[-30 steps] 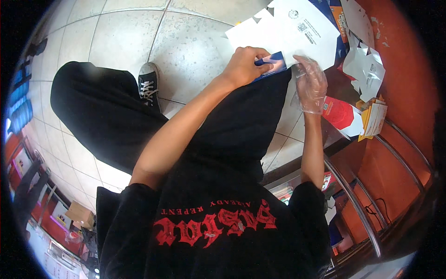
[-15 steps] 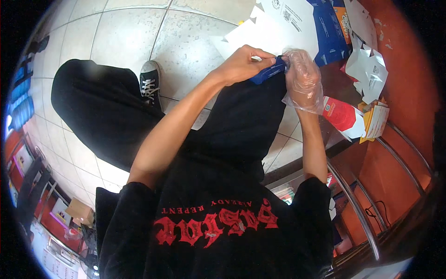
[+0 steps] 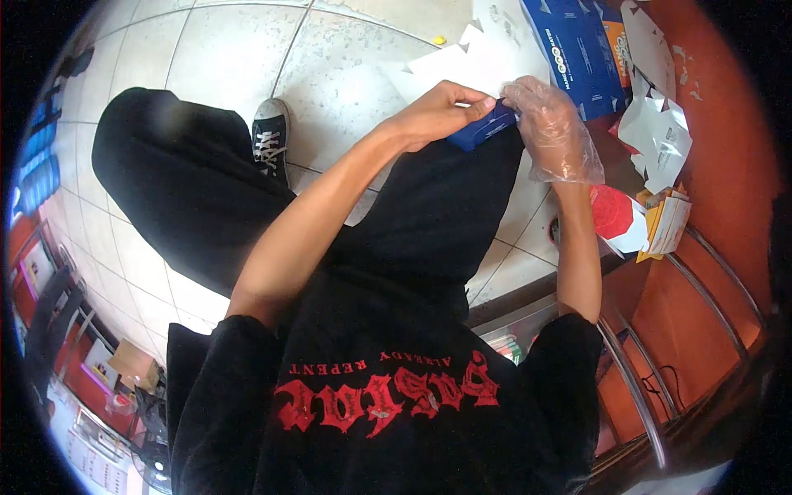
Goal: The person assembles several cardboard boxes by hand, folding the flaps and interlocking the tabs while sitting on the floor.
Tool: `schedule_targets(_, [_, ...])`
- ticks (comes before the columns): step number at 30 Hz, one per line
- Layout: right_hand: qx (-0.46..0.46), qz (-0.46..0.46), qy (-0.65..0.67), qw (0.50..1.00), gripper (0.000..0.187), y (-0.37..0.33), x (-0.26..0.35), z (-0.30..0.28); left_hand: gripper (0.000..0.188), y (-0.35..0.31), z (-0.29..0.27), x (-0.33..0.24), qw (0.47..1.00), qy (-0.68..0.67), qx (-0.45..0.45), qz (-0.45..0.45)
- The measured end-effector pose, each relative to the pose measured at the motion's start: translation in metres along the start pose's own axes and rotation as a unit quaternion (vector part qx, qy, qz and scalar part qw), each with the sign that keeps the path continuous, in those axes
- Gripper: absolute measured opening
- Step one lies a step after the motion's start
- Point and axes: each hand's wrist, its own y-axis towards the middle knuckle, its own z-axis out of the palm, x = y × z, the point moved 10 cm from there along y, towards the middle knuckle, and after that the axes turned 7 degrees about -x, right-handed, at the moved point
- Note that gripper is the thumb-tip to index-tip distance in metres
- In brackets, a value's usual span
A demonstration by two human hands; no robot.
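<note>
My bare left hand (image 3: 440, 115) pinches the top edge of a blue folded cardboard carton (image 3: 488, 129) between thumb and fingers. Beside it, my right hand (image 3: 548, 124) wears a clear, loose plastic glove. Its fingertips close on the same blue edge, close to my left thumb. The carton hangs over my right knee. Just beyond both hands spreads a white die-cut cardboard sheet (image 3: 450, 70) with notched edges. Whether it joins the blue carton is hidden behind my hands.
A flat blue carton (image 3: 582, 62) lies at the far right, next to notched white card (image 3: 656, 136). Nearer are a red-and-white carton (image 3: 617, 219) and a yellow packet stack (image 3: 662, 223). Metal rails (image 3: 635, 396) stand at my right. A yellow scrap (image 3: 440, 40) lies on the tiles.
My right hand and forearm have shifted slightly right, and the glove has turned. The carton has moved a little right and shows more of its blue face. Both hands keep their pinch.
</note>
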Motion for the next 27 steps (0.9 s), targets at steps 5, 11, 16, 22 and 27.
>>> schedule_targets(5, [0.018, 0.018, 0.022, 0.999, 0.037, -0.006, -0.003, 0.0, 0.032, -0.006, 0.006, -0.002, 0.995, -0.07, 0.02, -0.072])
schedule_targets(11, [0.016, -0.006, -0.01, 1.0, 0.037, -0.004, 0.013, -0.004, 0.026, 0.001, 0.006, 0.006, 0.999, -0.045, 0.023, -0.012])
schedule_targets(16, [-0.002, 0.03, 0.012, 0.999, 0.038, -0.014, 0.001, -0.005, 0.028, -0.007, 0.003, -0.007, 0.999, 0.007, 0.013, 0.046])
schedule_targets(22, [-0.001, 0.002, 0.022, 1.0, 0.037, -0.013, 0.012, -0.008, 0.032, -0.006, 0.008, -0.008, 0.994, 0.064, 0.053, 0.066])
schedule_targets(27, [0.001, -0.017, -0.008, 1.0, 0.036, -0.017, 0.018, -0.002, 0.037, -0.006, 0.014, -0.01, 0.987, 0.101, 0.095, 0.08])
